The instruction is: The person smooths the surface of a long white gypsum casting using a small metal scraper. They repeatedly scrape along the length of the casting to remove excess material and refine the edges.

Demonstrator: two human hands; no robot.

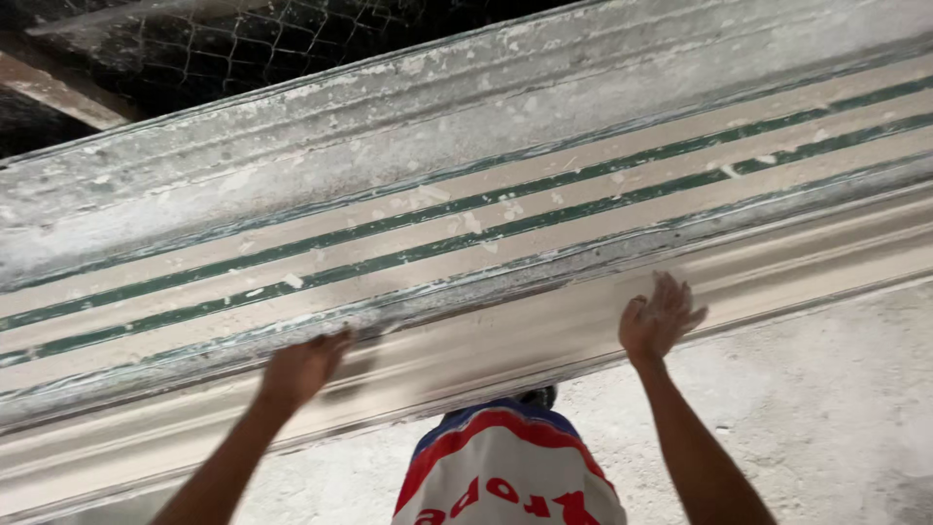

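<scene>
A long white plaster moulding (505, 340) lies slantwise across the view on a dusty mould bench. My left hand (303, 367) rests on its near edge at the left, blurred, with the fingers laid flat against the plaster. Further right, my right hand (661, 316) presses on the same strip, palm down and fingers spread. Neither hand holds anything. My forearms reach up from the bottom of the view on either side of my red, white and blue shirt (505, 472).
Behind the moulding runs a cream board with green stripes (486, 219), then a plaster-crusted grey ledge (340, 136). Wire mesh (243, 44) and a wooden beam (58, 92) show at the top left. A rough concrete floor (826, 408) lies at the lower right.
</scene>
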